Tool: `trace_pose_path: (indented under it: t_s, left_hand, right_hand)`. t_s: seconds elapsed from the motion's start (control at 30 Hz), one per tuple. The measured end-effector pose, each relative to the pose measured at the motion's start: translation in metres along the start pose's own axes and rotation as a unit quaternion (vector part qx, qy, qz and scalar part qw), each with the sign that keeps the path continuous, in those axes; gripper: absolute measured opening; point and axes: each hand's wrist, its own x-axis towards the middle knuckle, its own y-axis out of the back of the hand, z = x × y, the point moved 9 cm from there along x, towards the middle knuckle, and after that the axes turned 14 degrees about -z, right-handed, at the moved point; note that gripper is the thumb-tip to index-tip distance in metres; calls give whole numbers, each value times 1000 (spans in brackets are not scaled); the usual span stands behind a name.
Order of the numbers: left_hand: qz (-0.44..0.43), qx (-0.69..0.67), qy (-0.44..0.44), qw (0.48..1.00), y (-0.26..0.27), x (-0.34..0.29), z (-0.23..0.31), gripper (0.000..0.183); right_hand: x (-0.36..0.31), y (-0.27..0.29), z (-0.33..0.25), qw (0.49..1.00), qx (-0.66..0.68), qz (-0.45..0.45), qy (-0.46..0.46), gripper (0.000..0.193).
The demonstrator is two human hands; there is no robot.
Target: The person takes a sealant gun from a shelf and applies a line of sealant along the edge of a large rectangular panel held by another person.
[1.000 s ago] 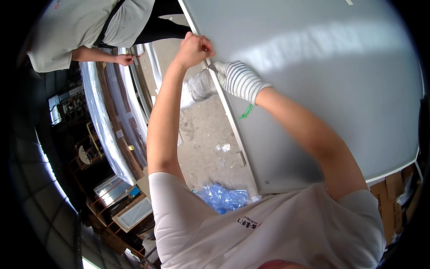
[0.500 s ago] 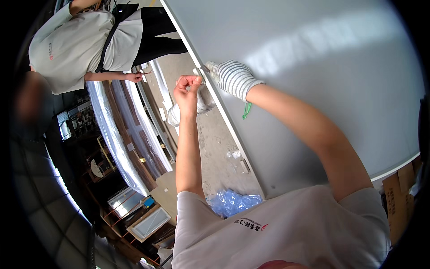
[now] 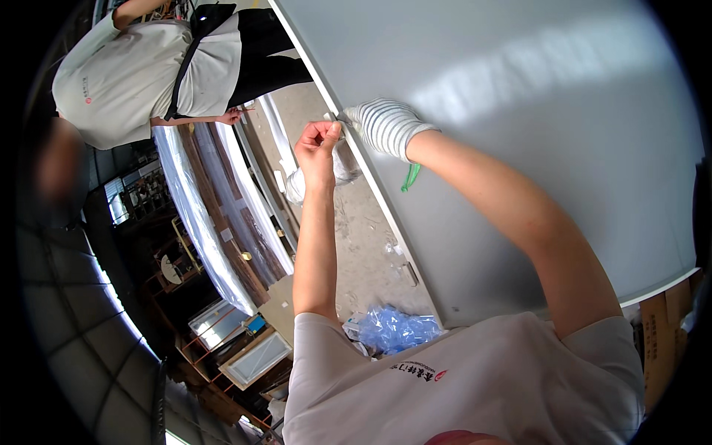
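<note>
A large grey panel (image 3: 482, 222) with a pale rim fills the right side. My left hand (image 3: 317, 144) is bare and closed in a pinch at the panel's left edge; whatever its fingertips hold is too small to make out. Just across that edge, my right hand (image 3: 386, 127) wears a white and grey striped glove and rests over the panel. Its fingers are bent together at the rim, close to the left fingertips, and what they grip is hidden. A green strip (image 3: 410, 178) lies against the panel below the right wrist.
A co-worker (image 3: 126, 81) in a pale shirt stands at upper left. Long plastic-wrapped profiles (image 3: 215, 215) lie beyond the left forearm. Crumpled blue plastic film (image 3: 397, 328) is on the floor near my body. A framed pane (image 3: 256, 360) leans lower left, and cardboard (image 3: 656, 337) stands at right.
My left hand has shifted slightly right, toward the panel's edge and the gloved hand. The right hand stays nearly in place. The co-worker's arm has moved a little.
</note>
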Motion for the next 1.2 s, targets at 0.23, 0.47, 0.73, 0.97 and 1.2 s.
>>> trace_pose_path:
  t_s: [0.23,0.47,0.73,0.97,1.2]
  left_hand:
    - [-52,-20,-5,998,-16,-11,34,7]
    - [-70,-110,-52,990,4,-55,74,6]
    - [-220,435,236,841,19,-245,-106,27]
    - [-272,607,110,738,-24,-341,-119,31]
    - [-75,406,208,887,-15,-328,-98,21]
  right_hand:
    - [-25,-24,4,996,-36,-61,45,22]
    - [-70,-2,21,996,63,70,7,28]
    - [-124,-16,43,995,61,74,-22,22]
    - [-219,-39,76,988,116,75,-70,23]
    - [-295,-87,89,931,282,13,-232,27]
